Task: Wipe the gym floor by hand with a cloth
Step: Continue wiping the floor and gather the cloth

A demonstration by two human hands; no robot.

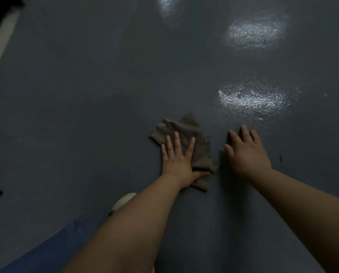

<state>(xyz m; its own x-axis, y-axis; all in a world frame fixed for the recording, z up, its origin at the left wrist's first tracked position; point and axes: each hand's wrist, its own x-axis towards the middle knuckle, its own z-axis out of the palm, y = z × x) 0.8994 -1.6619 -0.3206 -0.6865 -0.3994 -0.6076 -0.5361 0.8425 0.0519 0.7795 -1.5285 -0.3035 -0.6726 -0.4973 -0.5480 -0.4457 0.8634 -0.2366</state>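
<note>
- The cloth (186, 140) lay crumpled on the gym floor (85, 95), pinned under the left hand (177, 162); it showed beyond the fingertips and out past the thumb side of that hand.
- The left hand's fingers (177, 142) were spread flat and straight on top of the cloth, not curled round it, while the thumb pressed across the cloth's near edge.
- A corner of the cloth poked out below the thumb, towards the person.
- The cloth was a dull grey-brown, soft and ribbed like knit fabric, with ragged, uneven edges and folds that gave it an irregular, many-cornered outline.
- The right hand (247, 154) rested just beside the cloth on its right, apart from it, palm down on the bare floor with its fingers extended and slightly splayed, holding nothing.
- Both forearms were bare and reached down from the bottom of the view towards the cloth.
- The floor around the cloth was dark grey, smooth-looking but finely pebbled where it caught light.
- Beyond the cloth and to its right, two bright glistening patches (251, 99) showed that grainy texture; a third glare lay farther off.
- Nearer the person than the cloth, to its left, a pale rounded object (123, 201) peeked from behind the left forearm; what it was could not be told.
- Farther to the left of that, a blue area (52, 249) met the grey floor along a slanting edge.
</note>
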